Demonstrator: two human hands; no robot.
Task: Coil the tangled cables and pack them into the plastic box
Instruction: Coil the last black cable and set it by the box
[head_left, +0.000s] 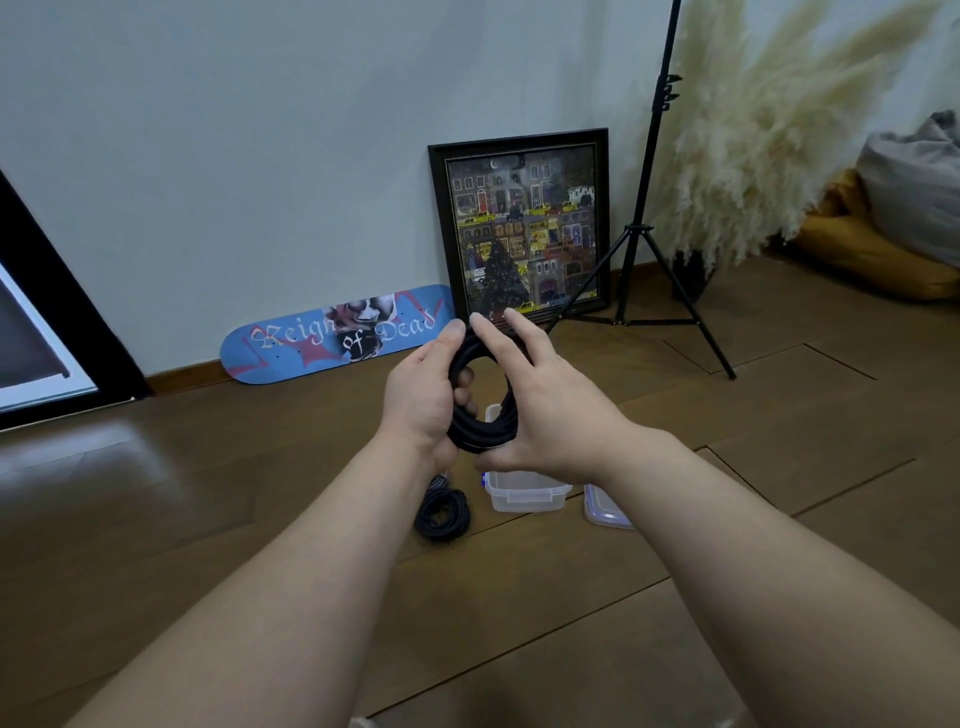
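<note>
Both hands were raised above the wooden floor (675, 649), holding a black cable (483, 415) wound into a round coil. The left hand (421, 400) gripped the coil's left side, its fingers curled through the loop and its thumb pressed along the top. The right hand (545, 405) touched the coil's right side with its fingers nearly straight and spread, the thumb lying under the bottom of the loop; it did not curl round the cable.

Directly below the hands, on the floor, stood a clear plastic box (524, 493), its lid off and most of it hidden behind the right hand and the coil. Just beside the box on its right lay a clear lid (605, 509) with a bluish rim, partly covered by the right wrist. Just left of the box lay a second cable (442, 514), a dark bundle loosely wound, with a striped end rising towards the left wrist.

Along the far edge of the floor, against the pale wall, leaned a blue skateboard deck (332, 332) and, to its right, a framed picture (524, 228) of a city street. A black tripod stand (644, 228) stood beside the picture, and pale feathery grass (769, 130) rose near the right far corner, with cushions (893, 228) past it.
</note>
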